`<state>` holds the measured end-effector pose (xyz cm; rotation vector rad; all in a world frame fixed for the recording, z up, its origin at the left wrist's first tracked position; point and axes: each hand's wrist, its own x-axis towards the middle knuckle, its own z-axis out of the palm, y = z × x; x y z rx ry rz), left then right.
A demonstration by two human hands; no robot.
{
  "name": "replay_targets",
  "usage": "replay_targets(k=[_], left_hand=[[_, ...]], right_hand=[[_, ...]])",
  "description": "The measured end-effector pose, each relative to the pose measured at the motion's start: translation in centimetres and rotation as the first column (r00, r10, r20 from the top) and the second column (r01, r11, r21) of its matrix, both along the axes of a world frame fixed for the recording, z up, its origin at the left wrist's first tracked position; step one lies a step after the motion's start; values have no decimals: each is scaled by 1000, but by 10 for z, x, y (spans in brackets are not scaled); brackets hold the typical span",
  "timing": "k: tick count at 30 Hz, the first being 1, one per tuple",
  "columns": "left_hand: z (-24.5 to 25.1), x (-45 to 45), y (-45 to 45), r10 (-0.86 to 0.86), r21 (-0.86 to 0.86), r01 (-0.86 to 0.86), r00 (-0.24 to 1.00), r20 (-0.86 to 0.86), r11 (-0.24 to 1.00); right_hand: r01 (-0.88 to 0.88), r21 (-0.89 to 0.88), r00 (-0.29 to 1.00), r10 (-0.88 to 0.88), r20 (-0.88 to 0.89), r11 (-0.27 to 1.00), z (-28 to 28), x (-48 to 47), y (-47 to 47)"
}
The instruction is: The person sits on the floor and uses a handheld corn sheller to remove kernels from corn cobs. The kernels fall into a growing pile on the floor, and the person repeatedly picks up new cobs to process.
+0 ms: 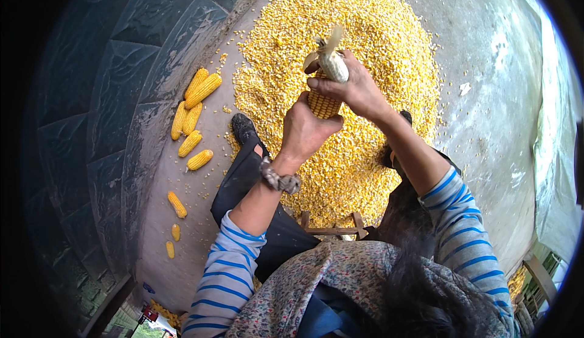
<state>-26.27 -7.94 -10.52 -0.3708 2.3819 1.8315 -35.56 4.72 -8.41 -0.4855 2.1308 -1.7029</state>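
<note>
My left hand (306,126) grips the lower end of a yellow corn ear (325,104), held up over a broad heap of loose corn kernels (278,41). A pale, bare corncob (335,68) with dry husk strips at its tip is in my right hand (358,85). It lies against the upper part of the ear, and the right thumb reaches across the ear. My fingers hide much of where the cob and ear meet. A patterned scrunchie (279,180) circles the left wrist.
Several yellow corn ears (204,90) lie on the concrete floor (479,123) to the left, beside a wall covered with dark sheeting (118,87). My shoe (244,129) stands at the heap's left edge. Part of a wooden stool (331,231) shows below. Pale plastic sheeting (554,155) hangs at right.
</note>
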Motion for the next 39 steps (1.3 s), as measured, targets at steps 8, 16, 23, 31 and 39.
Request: replay_targets(k=[8, 16, 23, 31, 39], left_hand=[[30, -2, -3, -208, 497, 49, 940, 269, 866], [14, 2, -5, -30, -2, 30, 994, 108, 1000], [3, 4, 2, -106, 190, 73, 980, 167, 979], [18, -2, -3, -65, -3, 65, 994, 84, 998], [12, 1, 4, -108, 227, 76, 986, 130, 971]], right_hand=[[386, 23, 913, -386, 136, 922, -14, -12, 1], [46, -108, 901, 6, 434, 993, 11, -12, 7], [319, 99, 947, -313, -71, 943, -15, -4, -3], [168, -52, 911, -135, 390, 984, 3, -11, 10], [341, 135, 932, -353, 81, 930, -11, 2, -7]])
